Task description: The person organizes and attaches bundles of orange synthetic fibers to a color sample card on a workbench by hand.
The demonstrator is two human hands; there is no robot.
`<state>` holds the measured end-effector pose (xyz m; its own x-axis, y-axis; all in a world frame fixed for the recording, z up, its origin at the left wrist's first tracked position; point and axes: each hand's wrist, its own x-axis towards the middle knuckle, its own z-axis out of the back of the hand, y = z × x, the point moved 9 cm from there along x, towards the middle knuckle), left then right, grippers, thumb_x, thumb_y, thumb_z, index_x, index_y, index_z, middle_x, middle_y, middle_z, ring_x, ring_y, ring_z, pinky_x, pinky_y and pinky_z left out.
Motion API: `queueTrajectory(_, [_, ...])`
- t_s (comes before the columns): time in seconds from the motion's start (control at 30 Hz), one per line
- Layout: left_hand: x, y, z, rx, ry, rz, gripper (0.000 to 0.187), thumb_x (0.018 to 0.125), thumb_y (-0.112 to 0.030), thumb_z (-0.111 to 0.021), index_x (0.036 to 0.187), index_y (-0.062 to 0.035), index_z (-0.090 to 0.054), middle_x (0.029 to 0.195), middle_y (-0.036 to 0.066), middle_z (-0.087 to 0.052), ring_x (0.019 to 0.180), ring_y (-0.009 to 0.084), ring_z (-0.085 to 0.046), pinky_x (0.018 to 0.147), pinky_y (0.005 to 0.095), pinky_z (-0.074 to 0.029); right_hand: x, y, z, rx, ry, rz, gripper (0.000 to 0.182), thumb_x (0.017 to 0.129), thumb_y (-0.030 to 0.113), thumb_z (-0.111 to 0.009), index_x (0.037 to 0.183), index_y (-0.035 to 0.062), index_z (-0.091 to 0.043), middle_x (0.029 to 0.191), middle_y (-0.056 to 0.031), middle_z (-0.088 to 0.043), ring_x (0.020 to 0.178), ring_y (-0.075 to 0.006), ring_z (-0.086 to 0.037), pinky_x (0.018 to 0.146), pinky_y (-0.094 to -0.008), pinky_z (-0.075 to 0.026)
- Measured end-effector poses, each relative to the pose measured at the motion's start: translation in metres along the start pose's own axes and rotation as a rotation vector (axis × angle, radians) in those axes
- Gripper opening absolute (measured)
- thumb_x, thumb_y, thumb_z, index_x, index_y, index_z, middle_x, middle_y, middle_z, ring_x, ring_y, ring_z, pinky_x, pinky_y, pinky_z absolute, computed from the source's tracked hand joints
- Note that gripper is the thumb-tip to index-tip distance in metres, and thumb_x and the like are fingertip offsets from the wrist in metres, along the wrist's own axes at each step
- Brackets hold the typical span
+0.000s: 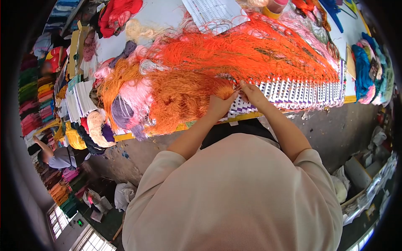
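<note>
Both hands meet at the table's near edge, fingertips almost touching. My left hand (221, 105) is closed on a bunch of golden-orange thread (180, 94) that spreads out to its left. Beside it, my right hand (254, 95) pinches near the ends of the same thread; the exact strand is too small to make out. Under and right of the hands lies a row of white cards (301, 93) with dark holes and purple edges. Bright orange-red threads (251, 50) fan out from the cards across the table.
Pink thread (136, 93) and a purple skein (121, 112) lie at the left. A printed sheet (215, 14) and a tub (275, 7) are at the back. Blue skeins (361, 62) hang at the right end. Another person (60, 157) is by the yarn shelves at far left.
</note>
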<state>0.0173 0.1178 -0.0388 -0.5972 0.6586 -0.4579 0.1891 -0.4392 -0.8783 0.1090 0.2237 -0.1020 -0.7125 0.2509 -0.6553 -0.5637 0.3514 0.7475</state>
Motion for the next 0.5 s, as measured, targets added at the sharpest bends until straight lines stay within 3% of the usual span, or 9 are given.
queueTrajectory(0.07, [0.002,0.003,0.0,-0.03,0.002,0.003,0.024,0.086,-0.023,-0.07,0.093,-0.0001,-0.07,0.081,0.001,-0.067,0.07,0.0098,-0.06,0.064,0.0272,-0.048,0.006,-0.006,0.002,-0.057,0.004,0.008,0.059,0.096,0.056,-0.042,0.091,0.0021,-0.065,0.058,-0.0014,-0.049,0.053,-0.0105,-0.045,0.051,-0.0273,-0.035])
queueTrajectory(0.13, [0.003,0.018,-0.003,-0.139,0.021,0.169,0.025,0.087,-0.027,-0.07,0.091,-0.002,-0.071,0.077,0.001,-0.066,0.063,0.007,-0.055,0.058,0.0238,-0.044,0.007,-0.005,0.001,-0.114,0.007,0.017,0.061,0.095,0.058,-0.043,0.09,0.0024,-0.066,0.057,-0.0022,-0.051,0.053,-0.0114,-0.048,0.052,-0.0286,-0.038])
queueTrajectory(0.23, [0.0,0.017,0.001,-0.159,0.029,0.26,0.024,0.087,-0.027,-0.069,0.09,-0.0028,-0.071,0.075,0.001,-0.066,0.059,0.0056,-0.05,0.054,0.0221,-0.04,0.002,0.001,0.003,-0.24,-0.044,0.046,0.054,0.095,0.053,-0.046,0.093,0.0033,-0.067,0.058,-0.0024,-0.053,0.053,-0.0114,-0.05,0.052,-0.0289,-0.039])
queueTrajectory(0.5, [0.002,0.005,-0.002,-0.32,0.095,0.209,0.022,0.09,-0.019,-0.066,0.098,0.0014,-0.068,0.081,0.005,-0.068,0.065,0.0105,-0.058,0.06,0.0242,-0.047,0.006,-0.007,0.001,-0.182,-0.044,0.051,0.04,0.094,0.043,-0.055,0.102,0.0056,-0.066,0.061,-0.003,-0.056,0.055,-0.0111,-0.053,0.053,-0.0286,-0.042])
